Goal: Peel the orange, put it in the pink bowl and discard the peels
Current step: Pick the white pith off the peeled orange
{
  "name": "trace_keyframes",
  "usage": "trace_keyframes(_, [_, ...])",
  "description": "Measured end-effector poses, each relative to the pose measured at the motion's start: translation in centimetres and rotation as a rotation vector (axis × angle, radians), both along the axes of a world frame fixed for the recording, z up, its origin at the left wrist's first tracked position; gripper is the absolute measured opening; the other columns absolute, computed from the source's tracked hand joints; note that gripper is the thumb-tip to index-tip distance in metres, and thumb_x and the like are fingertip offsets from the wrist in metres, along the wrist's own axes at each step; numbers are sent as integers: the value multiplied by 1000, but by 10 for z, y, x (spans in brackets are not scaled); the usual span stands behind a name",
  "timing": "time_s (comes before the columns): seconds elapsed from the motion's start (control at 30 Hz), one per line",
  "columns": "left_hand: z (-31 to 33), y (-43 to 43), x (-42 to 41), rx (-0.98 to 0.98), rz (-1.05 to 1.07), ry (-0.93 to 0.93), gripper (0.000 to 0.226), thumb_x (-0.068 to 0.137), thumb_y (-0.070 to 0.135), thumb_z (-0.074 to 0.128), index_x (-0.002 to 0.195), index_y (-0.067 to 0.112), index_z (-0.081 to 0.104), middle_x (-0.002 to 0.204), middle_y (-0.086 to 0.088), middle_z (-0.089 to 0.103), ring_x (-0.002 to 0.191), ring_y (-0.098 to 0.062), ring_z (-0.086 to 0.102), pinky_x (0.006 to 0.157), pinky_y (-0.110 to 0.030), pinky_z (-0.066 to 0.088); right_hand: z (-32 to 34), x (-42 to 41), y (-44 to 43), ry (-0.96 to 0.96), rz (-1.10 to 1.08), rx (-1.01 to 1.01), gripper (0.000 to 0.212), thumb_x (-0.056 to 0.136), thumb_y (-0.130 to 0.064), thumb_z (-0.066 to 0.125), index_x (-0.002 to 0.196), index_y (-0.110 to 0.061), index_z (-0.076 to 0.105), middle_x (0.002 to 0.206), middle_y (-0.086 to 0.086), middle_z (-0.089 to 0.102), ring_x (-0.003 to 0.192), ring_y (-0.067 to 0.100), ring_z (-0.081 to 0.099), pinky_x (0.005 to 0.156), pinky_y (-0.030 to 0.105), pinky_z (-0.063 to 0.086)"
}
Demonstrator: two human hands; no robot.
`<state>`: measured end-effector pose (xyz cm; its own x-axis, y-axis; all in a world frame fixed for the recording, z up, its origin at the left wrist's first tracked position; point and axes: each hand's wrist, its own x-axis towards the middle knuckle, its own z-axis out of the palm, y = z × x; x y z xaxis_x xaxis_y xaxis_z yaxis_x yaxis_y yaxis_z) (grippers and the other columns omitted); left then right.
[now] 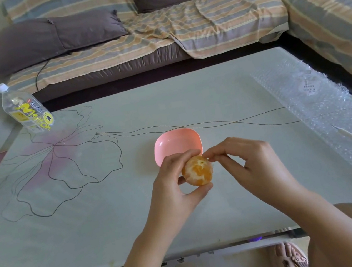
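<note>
A person's two bare hands work above a pale tabletop [93, 225] printed with a line drawing of a flower. The left hand [173, 186] holds an orange [197, 171], almost wholly peeled, with white pith streaking the flesh. Its grip is curled round the fruit, fingers over the top and thumb underneath. The right hand [250, 163] meets the orange at its upper right edge, its grip a tight pinch of thumb and forefinger against the fruit. Whether a shred of pith sits between them is too small to tell. The orange is held in the air, just in front of a pink bowl [172, 143] that stands on the tabletop, near its middle. A clear plastic drinks bottle [28, 112] with a yellow label stands at the far left corner. Bubble wrap [327, 110] covers the right side. Beyond the tabletop is a sofa [158, 51] with a striped cover and grey cushions [53, 39].
</note>
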<state>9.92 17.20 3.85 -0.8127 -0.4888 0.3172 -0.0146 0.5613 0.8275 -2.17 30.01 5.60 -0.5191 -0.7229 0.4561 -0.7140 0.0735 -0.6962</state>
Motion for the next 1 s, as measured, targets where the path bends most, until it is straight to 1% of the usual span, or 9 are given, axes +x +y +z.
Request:
trace_keyframes(0.1, [-3, -2, 1, -105, 13, -30, 59, 68, 17, 79, 116, 41, 55, 110, 20, 58, 98, 0, 58, 80, -7, 46, 0, 0, 0, -20, -4, 18, 9, 83, -17, 69, 88, -21, 76, 80, -10, 70, 76, 2, 63, 62, 4, 38])
trace_keyframes(0.2, [-6, -4, 1, -217, 26, -91, 60, 71, 22, 76, 120, 41, 49, 106, 28, 57, 96, 1, 57, 83, -6, 42, -2, 1, 0, -40, -12, 28, 5, 79, -20, 74, 83, -21, 76, 77, -12, 71, 75, -1, 62, 64, 3, 38])
trace_keyframes(0.3, [-12, -7, 1, -388, 15, -108, 61, 72, 15, 75, 123, 36, 49, 111, 17, 59, 97, -3, 55, 82, -11, 42, -4, 2, 1, -35, -17, 64, 4, 78, -26, 73, 80, -25, 76, 76, -15, 71, 73, -3, 62, 63, 6, 41])
trace_keyframes(0.37, [-14, -9, 1, -473, 15, -128, 62, 71, 11, 76, 124, 32, 51, 114, 10, 60, 92, -6, 56, 76, -13, 44, -6, 3, 0, -7, -21, 100, 7, 77, -27, 69, 79, -27, 76, 75, -17, 71, 73, -2, 62, 63, 8, 43])
trace_keyframes(0.5, [-15, -10, 0, -598, -10, -153, 63, 66, 4, 77, 121, 24, 55, 114, 6, 61, 85, -10, 58, 67, -15, 45, -11, 10, -4, 140, -89, 139, 9, 73, -21, 65, 74, -23, 74, 67, -12, 70, 62, 5, 60, 59, 17, 44])
trace_keyframes(0.57, [-15, -10, 0, -631, -14, -136, 59, 67, 3, 77, 119, 21, 56, 112, 5, 61, 85, -11, 57, 67, -19, 48, -14, 12, -5, 202, -111, 137, 8, 71, -18, 65, 71, -21, 72, 62, -9, 68, 53, 8, 59, 51, 20, 44])
trace_keyframes(0.67, [-15, -9, 0, -648, 0, -109, 58, 68, 4, 77, 119, 20, 55, 112, 5, 60, 86, -11, 56, 67, -22, 49, -16, 14, -6, 237, -129, 131, 8, 73, -16, 63, 69, -18, 70, 57, -3, 64, 48, 17, 58, 43, 27, 47])
trace_keyframes(0.87, [-16, -7, -1, -658, 6, -51, 55, 70, 2, 74, 118, 19, 53, 109, 4, 59, 85, -12, 54, 68, -22, 47, -19, 13, -8, 280, -129, 95, 23, 83, -20, 51, 66, -13, 65, 54, 3, 58, 46, 24, 53, 41, 29, 44])
trace_keyframes(1.0, [-15, -6, -1, -650, 1, -47, 55, 70, 1, 75, 119, 16, 55, 110, 2, 59, 88, -12, 54, 72, -21, 45, -16, 14, -6, 300, -136, 88, 26, 84, -19, 48, 64, -11, 62, 51, 4, 51, 45, 26, 44, 40, 31, 41])
